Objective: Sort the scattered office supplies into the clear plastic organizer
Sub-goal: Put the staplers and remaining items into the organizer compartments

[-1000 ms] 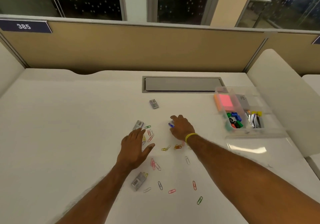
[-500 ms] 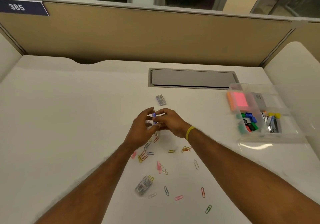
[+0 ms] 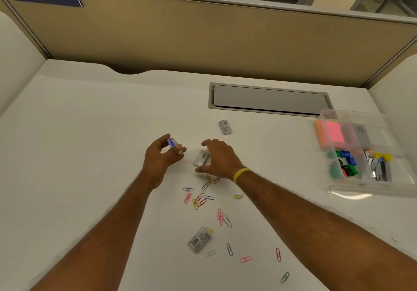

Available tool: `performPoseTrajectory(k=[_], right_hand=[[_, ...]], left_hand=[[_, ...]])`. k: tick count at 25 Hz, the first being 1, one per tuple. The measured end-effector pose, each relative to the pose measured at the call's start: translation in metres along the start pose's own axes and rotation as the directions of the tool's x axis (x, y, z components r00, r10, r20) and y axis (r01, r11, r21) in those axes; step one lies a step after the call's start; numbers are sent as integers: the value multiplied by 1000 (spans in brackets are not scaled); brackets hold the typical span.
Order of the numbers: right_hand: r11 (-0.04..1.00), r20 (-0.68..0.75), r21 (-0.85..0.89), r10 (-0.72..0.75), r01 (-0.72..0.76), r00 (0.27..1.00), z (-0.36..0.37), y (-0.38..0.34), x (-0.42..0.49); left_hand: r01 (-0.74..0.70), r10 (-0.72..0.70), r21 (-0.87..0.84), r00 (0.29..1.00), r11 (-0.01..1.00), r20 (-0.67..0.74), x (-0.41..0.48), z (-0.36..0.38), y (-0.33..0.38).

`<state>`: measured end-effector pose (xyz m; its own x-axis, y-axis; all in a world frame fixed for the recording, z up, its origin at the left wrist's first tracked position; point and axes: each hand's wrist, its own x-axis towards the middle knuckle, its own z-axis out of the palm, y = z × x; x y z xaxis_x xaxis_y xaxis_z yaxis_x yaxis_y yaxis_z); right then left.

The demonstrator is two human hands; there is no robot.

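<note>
My left hand (image 3: 161,157) pinches a small blue-and-white staple box (image 3: 172,142) between thumb and fingertips, lifted above the desk. My right hand (image 3: 217,157) hovers with spread, curved fingers around a grey staple box (image 3: 200,158) lying on the desk; whether it grips the box is unclear. Another grey box (image 3: 225,127) lies farther back, and a third (image 3: 200,239) lies nearer me. Several coloured paper clips (image 3: 198,198) are scattered between my forearms. The clear plastic organizer (image 3: 361,188) stands at the right, holding pink sticky notes (image 3: 335,133), coloured binder clips (image 3: 345,162) and staplers.
The white desk (image 3: 90,155) has a grey cable hatch (image 3: 269,100) at the back centre. A tan partition (image 3: 203,40) with a "385" label closes the rear. Curved white dividers rise at the left and right edges.
My hands met over the small blue box, and it passed from the right hand to the left. They have since separated, the left carrying the box left, the right dropping over the grey box.
</note>
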<state>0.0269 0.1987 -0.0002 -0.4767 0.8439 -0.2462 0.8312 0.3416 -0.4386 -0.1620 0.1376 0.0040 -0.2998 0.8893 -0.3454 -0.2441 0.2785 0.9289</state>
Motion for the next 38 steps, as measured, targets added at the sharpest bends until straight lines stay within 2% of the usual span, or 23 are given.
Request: performPoseTrajectory(k=[2,4,5,7,10,12,15,17,19,21,23,25,27,30,32,34,36,38], right_hand=[[995,-5,-82,-53,52,999,6,-2,2],[993,-55,-92,-75,70,996,6,-1,4],[996,-87,-55,-70,66,994,6,-1,3],[987,-158,138,-63,85,985,3,-3,1],[906,-229,371,-122,202,966,-3,-9,0],[877,-231,415,-154,241,961,-6,-14,1],[867,-201,433,-177,249,964,-9,-14,3],[874,-203,411,-188,258,961,-11,-6,5],[900,-239,375,-139,224,961,-17,6,13],[968,-286,228,-40,109,957,-25,21,29],[996,-256,32,85,-79,963,-34,36,48],[976,-174,-52,198,-210,965,-39,45,65],[963,-116,-77,248,-257,962,-39,49,77],[964,-125,-78,242,-253,962,-34,48,82],[972,-139,2,231,-233,963,-34,43,77],[964,-147,212,191,-158,971,-35,29,67],[872,-117,480,170,-94,978,-36,7,51],[769,-55,634,148,-80,988,-33,-14,31]], left_hand=[[78,-75,-138,997,987,25,0,-3,0],[131,-129,-210,991,969,24,0,-1,0],[154,-154,-245,988,957,21,0,2,1],[184,-187,-320,982,929,23,0,6,0],[228,-241,-382,970,896,16,2,18,-3],[286,-289,-418,956,862,56,2,28,-6],[354,-298,-472,935,807,192,0,44,-6],[334,-285,-463,942,821,175,2,48,-5],[304,-274,-432,953,849,131,5,48,-6],[294,-275,-420,955,858,108,7,46,-6],[287,-278,-404,957,868,84,9,44,-7],[283,-278,-401,958,871,72,10,43,-8],[285,-282,-409,957,867,68,10,41,-10],[283,-287,-421,956,862,56,10,40,-12],[282,-291,-431,956,857,48,11,41,-13],[280,-294,-448,955,849,40,10,42,-13],[268,-289,-454,957,850,24,8,45,-12],[246,-276,-452,961,857,0,4,49,-12]])
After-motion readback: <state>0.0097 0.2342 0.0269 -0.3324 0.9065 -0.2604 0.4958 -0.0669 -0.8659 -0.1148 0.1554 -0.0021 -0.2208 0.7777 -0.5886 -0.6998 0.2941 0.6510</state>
